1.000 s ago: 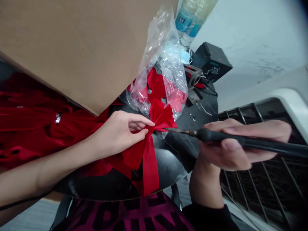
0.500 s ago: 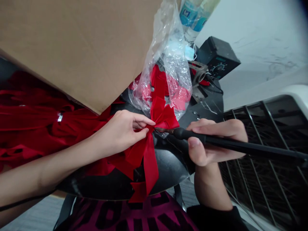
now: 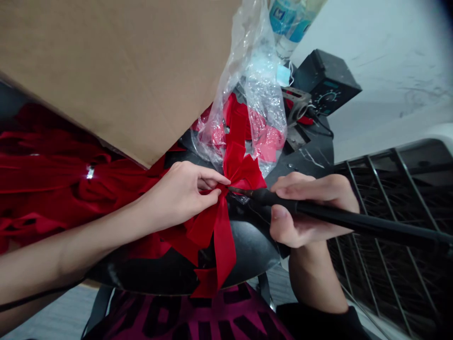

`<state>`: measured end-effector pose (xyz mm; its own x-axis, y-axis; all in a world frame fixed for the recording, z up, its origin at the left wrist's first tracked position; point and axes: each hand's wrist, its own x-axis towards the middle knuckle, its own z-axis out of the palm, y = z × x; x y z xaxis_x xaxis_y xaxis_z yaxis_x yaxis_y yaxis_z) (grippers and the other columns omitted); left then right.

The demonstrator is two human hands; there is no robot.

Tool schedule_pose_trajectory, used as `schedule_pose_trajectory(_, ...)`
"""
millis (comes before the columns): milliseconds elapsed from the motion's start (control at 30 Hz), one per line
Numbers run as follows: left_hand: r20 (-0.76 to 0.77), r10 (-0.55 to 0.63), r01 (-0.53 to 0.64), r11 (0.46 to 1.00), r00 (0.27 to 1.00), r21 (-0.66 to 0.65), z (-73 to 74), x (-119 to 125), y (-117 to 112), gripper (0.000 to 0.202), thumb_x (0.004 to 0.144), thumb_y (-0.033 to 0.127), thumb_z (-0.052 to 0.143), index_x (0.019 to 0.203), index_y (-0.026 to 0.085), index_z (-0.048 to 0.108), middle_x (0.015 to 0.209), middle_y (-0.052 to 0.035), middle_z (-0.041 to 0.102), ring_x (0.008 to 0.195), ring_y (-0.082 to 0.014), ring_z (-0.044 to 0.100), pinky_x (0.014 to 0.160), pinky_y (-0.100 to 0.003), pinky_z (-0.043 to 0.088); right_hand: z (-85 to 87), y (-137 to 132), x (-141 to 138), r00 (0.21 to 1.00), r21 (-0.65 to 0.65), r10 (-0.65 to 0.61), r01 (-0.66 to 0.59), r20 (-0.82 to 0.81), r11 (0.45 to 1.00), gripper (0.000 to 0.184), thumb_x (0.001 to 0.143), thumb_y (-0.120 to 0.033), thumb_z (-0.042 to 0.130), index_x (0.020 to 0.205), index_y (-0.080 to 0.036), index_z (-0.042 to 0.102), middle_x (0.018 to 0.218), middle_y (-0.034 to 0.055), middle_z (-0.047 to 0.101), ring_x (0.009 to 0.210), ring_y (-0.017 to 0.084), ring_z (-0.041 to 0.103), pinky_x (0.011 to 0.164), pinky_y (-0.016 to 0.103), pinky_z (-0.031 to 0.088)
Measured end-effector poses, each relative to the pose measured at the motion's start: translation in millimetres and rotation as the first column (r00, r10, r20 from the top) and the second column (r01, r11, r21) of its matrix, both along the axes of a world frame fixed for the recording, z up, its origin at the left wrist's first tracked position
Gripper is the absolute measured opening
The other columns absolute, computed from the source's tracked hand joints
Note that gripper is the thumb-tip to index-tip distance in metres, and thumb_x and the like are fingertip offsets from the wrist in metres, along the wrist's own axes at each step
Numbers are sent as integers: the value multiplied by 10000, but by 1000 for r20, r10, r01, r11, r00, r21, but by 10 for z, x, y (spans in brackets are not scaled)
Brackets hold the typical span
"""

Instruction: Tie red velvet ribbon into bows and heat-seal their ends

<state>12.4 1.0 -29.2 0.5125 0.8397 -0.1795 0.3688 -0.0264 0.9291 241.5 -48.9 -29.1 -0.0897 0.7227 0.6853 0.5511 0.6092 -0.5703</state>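
A red ribbon bow (image 3: 225,241) lies over the black tabletop, its tails hanging toward the near edge. My left hand (image 3: 184,193) pinches the bow at its centre between thumb and fingertips. In my right hand (image 3: 314,208) is a black soldering iron (image 3: 329,213), held like a pen. Its thin metal tip points left and meets the bow's middle, close to my left fingertips. Whether the tip presses into the ribbon or only rests against it, I cannot tell.
A large cardboard box (image 3: 116,71) covers the far left, with piled red ribbons (image 3: 63,174) beside it. Behind the bow stands a clear plastic bag (image 3: 264,104) with red pieces. A black control box (image 3: 327,82), an iron stand (image 3: 299,106) and bottles (image 3: 292,23) are farther back. A wire rack (image 3: 392,198) stands right.
My right hand and the iron have shifted slightly left and the iron's handle has tilted a little. The whole view has moved slightly; my left hand keeps its pinch on the bow.
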Motion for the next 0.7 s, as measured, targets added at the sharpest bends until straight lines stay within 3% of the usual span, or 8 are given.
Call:
schedule_pose_trajectory(67, -5, 0, 0, 1000, 1000, -1, 2, 2, 3, 258, 855, 214, 719, 1077, 170, 842, 929, -30, 855, 852, -200, 826, 840, -276, 677, 2, 42, -11, 998, 56, 52, -50, -47, 997, 197, 725, -203, 718, 885, -249, 612, 638, -53, 605, 460, 130, 594, 409, 266, 448)
schedule_pose_trajectory(267, -7, -1, 1, 1000, 1000, -10, 10, -3, 2, 256, 853, 213, 720, 1075, 175, 841, 920, -28, 853, 846, -198, 825, 831, -272, 674, 31, 38, -2, 1000, -12, -21, 21, 2, 1000, 188, 740, -290, 772, 833, -245, 615, 632, -48, 628, 465, 138, 612, 421, 264, 451)
schedule_pose_trajectory(400, 7, -9, 9, 1000, 1000, -5, -5, -9, -1, 254, 854, 214, 719, 1075, 188, 841, 921, -24, 856, 847, -205, 826, 831, -283, 680, 68, 44, 1, 999, -57, -2, 5, 47, 998, 187, 775, -316, 744, 872, -265, 592, 696, -37, 667, 497, 151, 637, 449, 277, 479)
schedule_pose_trajectory(567, 10, -21, 21, 1000, 1000, 1, -5, -6, 4, 268, 852, 208, 716, 1088, 182, 840, 938, -30, 857, 859, -209, 827, 839, -286, 681, 51, 108, 8, 995, -14, 47, -46, 89, 999, 176, 786, -326, 710, 893, -269, 583, 714, -42, 661, 486, 143, 632, 447, 276, 482)
schedule_pose_trajectory(700, -9, -14, 14, 1000, 1000, -2, 18, 5, 1, 258, 845, 207, 716, 1065, 177, 847, 914, -31, 854, 854, -208, 827, 844, -282, 678, 101, 110, -17, 1000, 42, 21, -21, 18, 999, 171, 759, -289, 740, 831, -261, 587, 649, -46, 637, 477, 145, 637, 418, 267, 477)
